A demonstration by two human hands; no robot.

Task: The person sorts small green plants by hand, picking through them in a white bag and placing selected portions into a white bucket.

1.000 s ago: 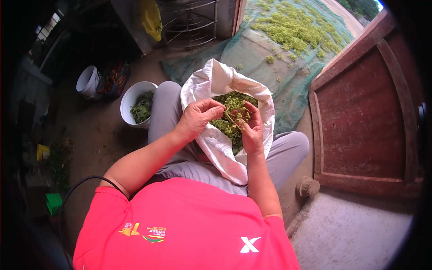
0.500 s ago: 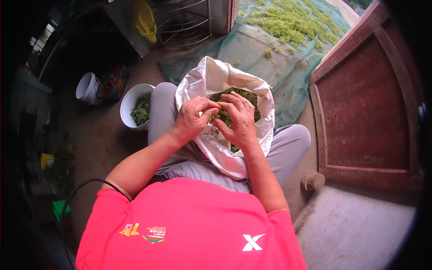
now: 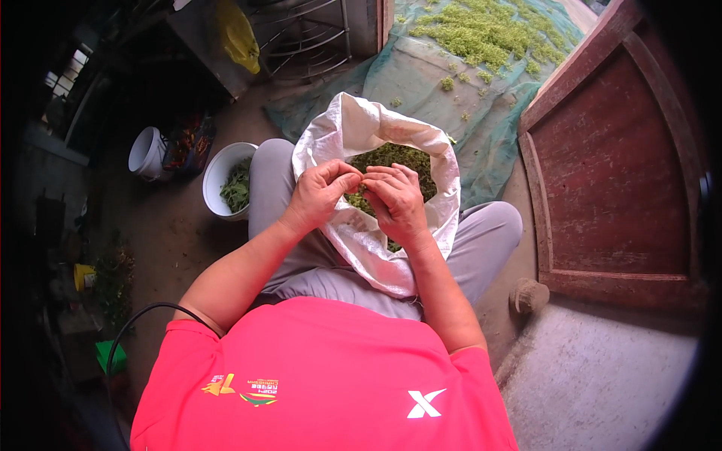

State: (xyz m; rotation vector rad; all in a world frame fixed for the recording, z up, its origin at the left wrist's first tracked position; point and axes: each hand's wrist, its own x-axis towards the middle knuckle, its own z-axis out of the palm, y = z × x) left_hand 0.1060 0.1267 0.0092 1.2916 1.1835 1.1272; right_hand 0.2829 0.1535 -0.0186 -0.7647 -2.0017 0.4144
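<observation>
A white woven sack stands between my knees, its mouth rolled outward. Inside lies a mass of small green plant clusters. Over the opening, my left hand is closed in a pinch, thumb against forefinger. My right hand meets it fingertip to fingertip, its fingers bent together and also pinching. Whatever sits between the fingertips is too small and too covered to name.
Left of my knee stands a white bucket of green leaves; beyond it are another white bucket and a dark crate. Green netting with spread plants lies ahead. A red-brown wooden door stands right.
My right hand's fingers have drawn in from a more spread pose and now meet my left fingertips. The sack has stayed in place.
</observation>
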